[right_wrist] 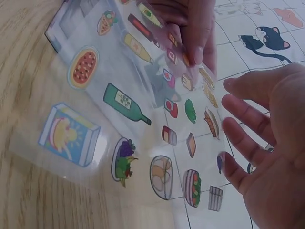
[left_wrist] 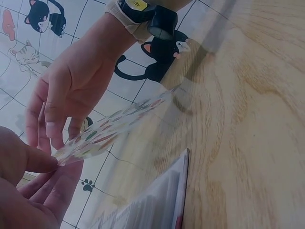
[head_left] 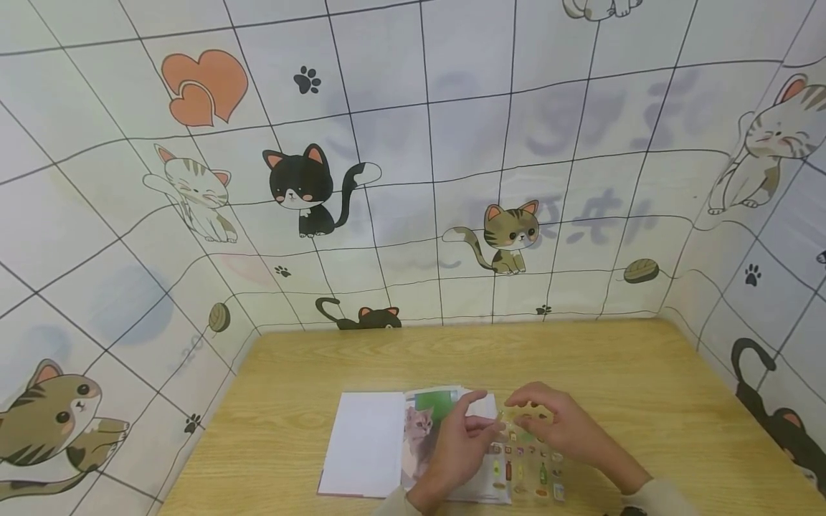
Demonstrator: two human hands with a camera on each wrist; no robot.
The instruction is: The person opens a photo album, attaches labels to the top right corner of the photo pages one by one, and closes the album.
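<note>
Sticker sheet (right_wrist: 125,102): edge pinched by left hand (head_left: 466,438)
Right hand (head_left: 560,424): held loosely spread nearby
Room: seen beyond book's (head_left: 366,444) far edge

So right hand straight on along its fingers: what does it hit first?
Likely the clear sticker sheet that the left hand pinches, just ahead of the right hand; exact gap unclear.

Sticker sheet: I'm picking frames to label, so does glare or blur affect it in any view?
Right wrist: a whitish glare spot on the sticker sheet beside the blue box print, most prints legible; left wrist: dimmer, sheet steeply angled, prints smeared together; head: prints small and soft.
</note>
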